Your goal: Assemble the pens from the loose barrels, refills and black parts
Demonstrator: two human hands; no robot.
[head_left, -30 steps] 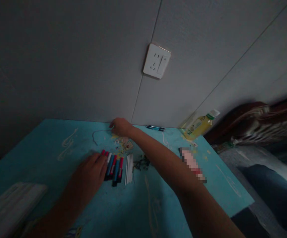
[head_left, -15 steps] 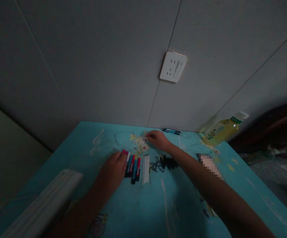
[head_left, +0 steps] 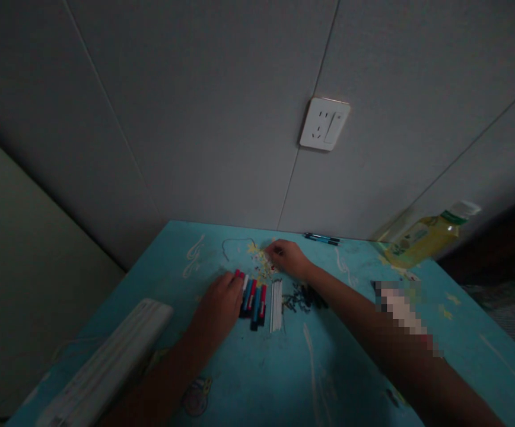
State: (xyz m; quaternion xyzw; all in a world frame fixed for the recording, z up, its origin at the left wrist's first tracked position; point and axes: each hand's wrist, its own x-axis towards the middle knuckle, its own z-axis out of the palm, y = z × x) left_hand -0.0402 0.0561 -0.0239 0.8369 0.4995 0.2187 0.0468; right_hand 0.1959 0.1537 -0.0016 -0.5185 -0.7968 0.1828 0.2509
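Observation:
My left hand (head_left: 222, 301) lies with its fingers bent together at the left end of a row of red, blue and white pen barrels (head_left: 256, 302) with dark ends. The fingertips touch or cover the leftmost ones; what is under them is hidden. Beyond the row, my right hand (head_left: 283, 256) is closed in a pinch beside a pile of tiny pale and coloured pieces (head_left: 264, 264). Anything between its fingertips is too small to make out. Thin white sticks (head_left: 276, 305) lie side by side right of the barrels. Small dark parts (head_left: 296, 296) are heaped beneath my right forearm.
Slim dark-blue pens (head_left: 322, 239) lie by the wall, under a socket (head_left: 325, 124). A bottle of yellow liquid (head_left: 422, 240) stands at the back right. A long whitish object (head_left: 110, 362) lies front left on the blue patterned tablecloth (head_left: 261, 379). A pixelated item lies at right.
The whole view has shifted, so the table sits further right in the picture. My right hand has drawn slightly nearer over the small pieces; a pale patch there no longer shows. My left hand stays by the barrels.

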